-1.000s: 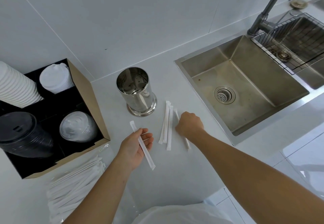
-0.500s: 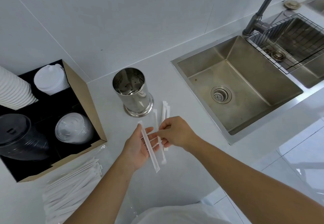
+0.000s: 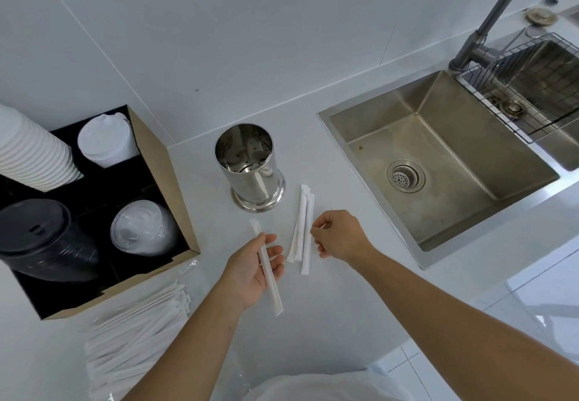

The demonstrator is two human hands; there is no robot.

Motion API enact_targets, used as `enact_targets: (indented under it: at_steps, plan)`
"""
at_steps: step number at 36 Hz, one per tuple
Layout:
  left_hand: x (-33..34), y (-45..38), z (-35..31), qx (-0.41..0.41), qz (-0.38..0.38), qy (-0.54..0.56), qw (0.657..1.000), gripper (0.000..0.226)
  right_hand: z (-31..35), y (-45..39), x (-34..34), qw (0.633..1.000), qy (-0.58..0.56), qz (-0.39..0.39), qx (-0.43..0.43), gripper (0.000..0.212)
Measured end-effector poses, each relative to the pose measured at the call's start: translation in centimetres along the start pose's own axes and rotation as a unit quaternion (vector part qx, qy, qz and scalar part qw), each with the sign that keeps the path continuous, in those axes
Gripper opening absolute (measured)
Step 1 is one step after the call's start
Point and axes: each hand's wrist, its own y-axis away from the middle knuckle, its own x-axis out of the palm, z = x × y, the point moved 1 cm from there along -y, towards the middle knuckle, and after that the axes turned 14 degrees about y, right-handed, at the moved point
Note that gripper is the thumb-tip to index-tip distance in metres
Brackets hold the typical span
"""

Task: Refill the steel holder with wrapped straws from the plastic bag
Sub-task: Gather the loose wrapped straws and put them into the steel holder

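Observation:
The empty steel holder (image 3: 250, 171) stands upright on the white counter near the wall. My left hand (image 3: 250, 272) is palm up in front of it, shut on a wrapped straw (image 3: 270, 278) that lies across the fingers; a second one may lie against it. A few loose wrapped straws (image 3: 302, 228) lie on the counter just right of the holder. My right hand (image 3: 340, 239) hovers at their right side, fingers curled, thumb and forefinger tips at the rightmost straw, which still lies flat. The plastic bag of wrapped straws (image 3: 138, 331) lies at the lower left.
A cardboard organiser (image 3: 163, 187) with stacked cups and lids stands at the left. A steel sink (image 3: 445, 156) with a tap (image 3: 488, 24) and a wire rack (image 3: 532, 93) takes up the right. The counter's front edge runs just below my arms.
My right hand picked a straw off the counter, laid it in my left hand, and has moved back right to the loose straws. My left hand stayed holding its straws.

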Motion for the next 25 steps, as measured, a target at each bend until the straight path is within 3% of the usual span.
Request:
enact_targets:
  at_steps: [9,25]
  plan:
    - [-0.6,0.0,-0.3,0.006,-0.002,0.006,1.000,0.025,-0.3,-2.4,1.2,0.981,0.188,-0.033,0.022,0.014]
    - [-0.8,0.0,-0.8,0.011,-0.003,0.002,1.000,0.026,0.8,-2.9,1.5,0.958,0.286,-0.033,0.017,0.018]
